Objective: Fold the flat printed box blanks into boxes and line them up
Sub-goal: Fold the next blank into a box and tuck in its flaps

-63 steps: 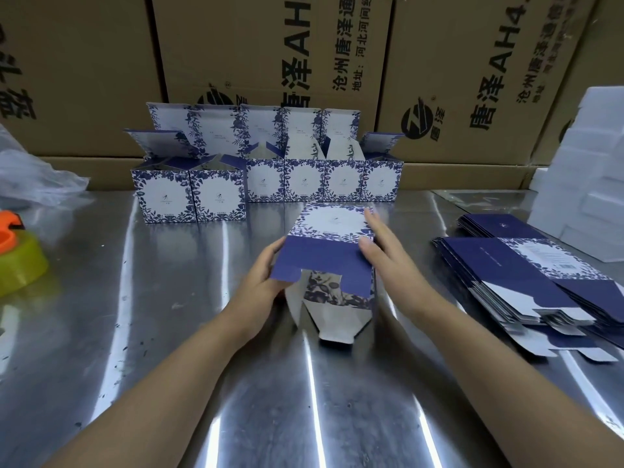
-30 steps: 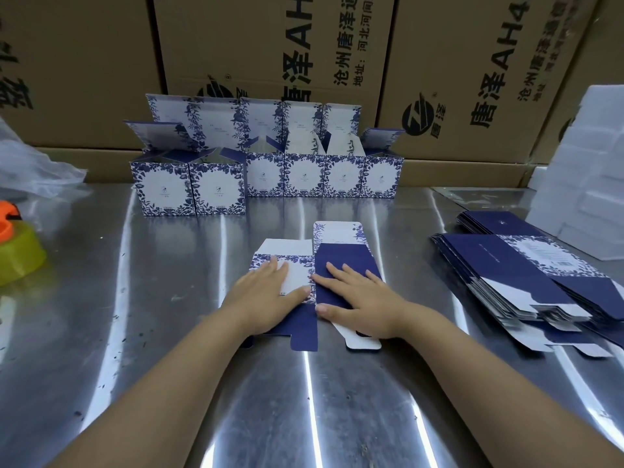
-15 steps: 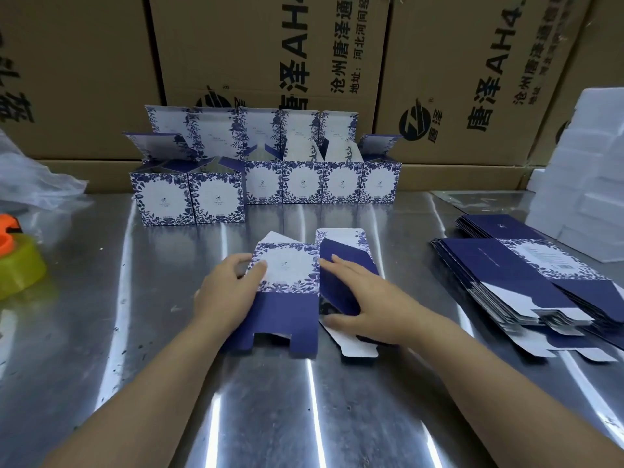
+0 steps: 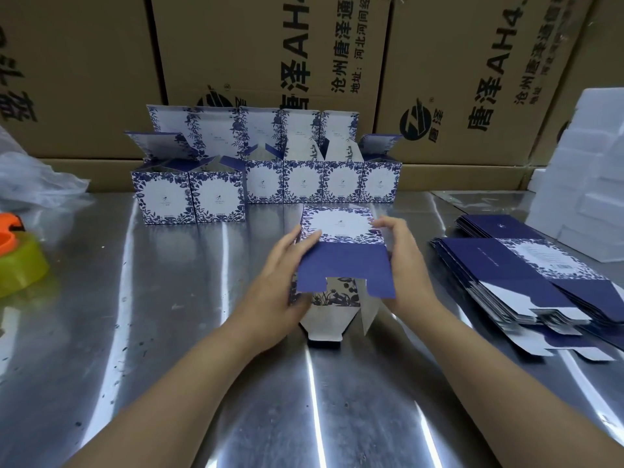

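A blue-and-white floral box blank (image 4: 341, 251) stands opened into a square tube, lying on its side at the table's middle with its navy bottom flaps pointing toward me. My left hand (image 4: 283, 282) holds its left side and my right hand (image 4: 405, 265) holds its right side, fingers curled round the edges. Several folded boxes (image 4: 263, 184) with lids up stand in rows at the back. A fanned stack of flat blanks (image 4: 526, 282) lies to the right.
The metal table (image 4: 169, 332) carries a yellow tape roll with an orange dispenser (image 4: 17, 261) at the left edge and clear plastic wrap (image 4: 30, 180) behind it. White foam blocks (image 4: 587, 197) pile up at the far right. Large cardboard cartons (image 4: 270, 62) wall off the back.
The blank was pressed flat under both hands a second ago. Both hands have since lifted it and squared it into an open tube.
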